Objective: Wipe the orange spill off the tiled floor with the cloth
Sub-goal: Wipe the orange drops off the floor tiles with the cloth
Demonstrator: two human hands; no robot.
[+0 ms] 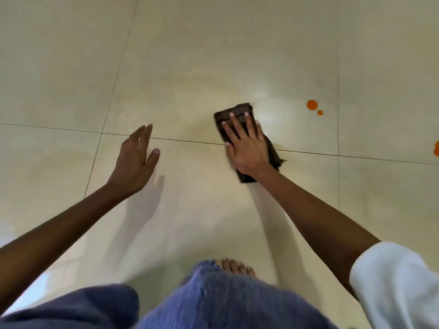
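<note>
A folded dark brown cloth [234, 112] lies flat on the beige tiled floor [190, 55]. My right hand [245, 144] presses down on it with fingers spread, covering most of it. My left hand [136, 160] hovers just above the floor to the left, fingers apart and holding nothing. Two round orange drops [312, 105] sit on the tile to the right of the cloth. Another orange patch [436, 148] shows at the right edge of the view. A faint yellowish smear spreads on the tile around the cloth.
My bare foot [237, 267] and knees in blue jeans [213, 302] are at the bottom of the view. Dark grout lines [71, 130] cross the floor. A bright light glare [266, 115] lies just right of the cloth.
</note>
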